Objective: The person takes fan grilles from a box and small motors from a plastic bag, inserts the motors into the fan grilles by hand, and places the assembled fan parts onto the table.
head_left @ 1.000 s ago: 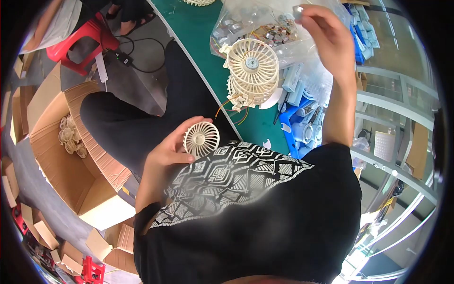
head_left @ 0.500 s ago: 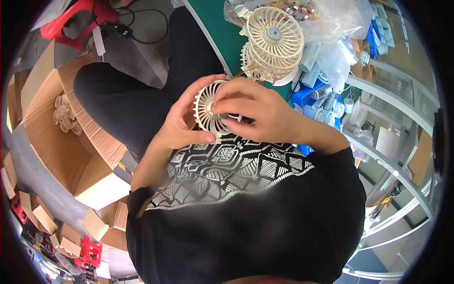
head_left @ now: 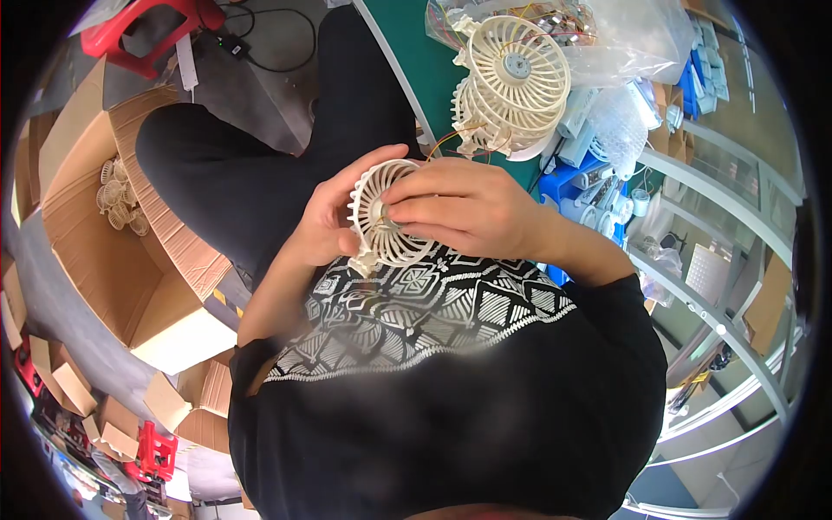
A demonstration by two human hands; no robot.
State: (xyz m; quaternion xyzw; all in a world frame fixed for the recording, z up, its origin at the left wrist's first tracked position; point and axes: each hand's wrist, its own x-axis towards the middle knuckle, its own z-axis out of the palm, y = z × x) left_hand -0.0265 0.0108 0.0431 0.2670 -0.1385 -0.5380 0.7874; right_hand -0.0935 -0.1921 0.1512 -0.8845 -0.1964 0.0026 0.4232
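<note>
A cream round fan cage is held between my two hands in front of my chest. My left hand wraps round the cage's left rim, with the thumb low on the edge. The fingers of my right hand are pressed together at the cage's centre; any small part between the fingertips is too hidden to make out. On the green table, beyond my right hand, stands a stack of similar cages with round silver motors and thin red and yellow wires.
An open cardboard box at the left holds several cages. A red stool stands at the upper left. A plastic bag of motors and blue bins lie at the upper right, by a metal frame.
The held cage has turned and tilted between my hands, and its lower tab has shifted left. My right fingers no longer show the dark part seen below them. The view has shifted slightly.
</note>
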